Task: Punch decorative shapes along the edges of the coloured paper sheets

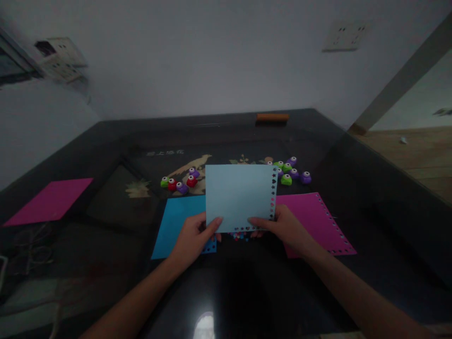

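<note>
Both my hands hold up a pale blue sheet of paper (238,195) by its lower edge. My left hand (192,240) pinches the lower left corner, my right hand (286,228) the lower right. Small shapes are punched along the sheet's right and bottom edges. Under it on the dark table lie a brighter blue sheet (176,223) with punched holes at its near edge and a magenta sheet (318,221) punched along its right side. Tiny coloured paper bits (240,235) lie below the held sheet.
Small craft punches sit in two groups: green, red and purple ones (180,182) to the left, green and purple ones (291,170) to the right. Another magenta sheet (51,200) lies far left. An orange bar (272,117) rests at the dark glossy table's (370,226) far edge.
</note>
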`<state>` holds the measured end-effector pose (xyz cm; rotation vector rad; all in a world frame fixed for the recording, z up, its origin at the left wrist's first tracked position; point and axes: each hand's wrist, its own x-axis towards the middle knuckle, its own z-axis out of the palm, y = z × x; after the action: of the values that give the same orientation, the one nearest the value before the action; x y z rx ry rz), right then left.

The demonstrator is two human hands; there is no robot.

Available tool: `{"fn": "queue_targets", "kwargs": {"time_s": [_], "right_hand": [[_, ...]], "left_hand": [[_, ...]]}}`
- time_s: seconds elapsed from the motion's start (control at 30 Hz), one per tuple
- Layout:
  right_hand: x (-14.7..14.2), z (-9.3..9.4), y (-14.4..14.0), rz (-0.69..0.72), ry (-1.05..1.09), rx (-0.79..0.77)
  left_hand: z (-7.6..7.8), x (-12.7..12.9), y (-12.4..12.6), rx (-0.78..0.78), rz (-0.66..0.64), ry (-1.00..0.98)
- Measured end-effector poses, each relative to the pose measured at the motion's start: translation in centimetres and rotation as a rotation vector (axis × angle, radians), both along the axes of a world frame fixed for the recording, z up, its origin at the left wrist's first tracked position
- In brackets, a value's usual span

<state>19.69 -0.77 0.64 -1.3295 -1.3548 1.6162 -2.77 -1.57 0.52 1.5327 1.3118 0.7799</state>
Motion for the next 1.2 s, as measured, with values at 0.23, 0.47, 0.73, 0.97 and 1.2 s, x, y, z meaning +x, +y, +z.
{"fn": "queue_targets", "kwargs": {"time_s": [0.23,0.47,0.73,0.97,1.2], "right_hand": [[0.0,-0.1,0.1,-0.037,-0.042,0.017],[-0.1,0.1,0.1,-0.102,-0.010,0.004],[0.1,0.4,0.2,-0.165,0.110,0.029],[0.0,0.7,0.3,-0.235,0.185,0.003],[0.1,0.4,0.3,-0.255,0.190,0.015]], "left_hand": [[0.3,-0.1,0.1,0.067,-0.037,0.032],[0.3,-1.4,1.3,0.235,-0.014,0.102],[2.2,-5.4,4.0,0.433,0.358,0.111],[-1.2,-12.4,9.3,0.593,0.518,0.484],[-4.4,-14.8,11.0,0.432,0.399,0.391]]}}
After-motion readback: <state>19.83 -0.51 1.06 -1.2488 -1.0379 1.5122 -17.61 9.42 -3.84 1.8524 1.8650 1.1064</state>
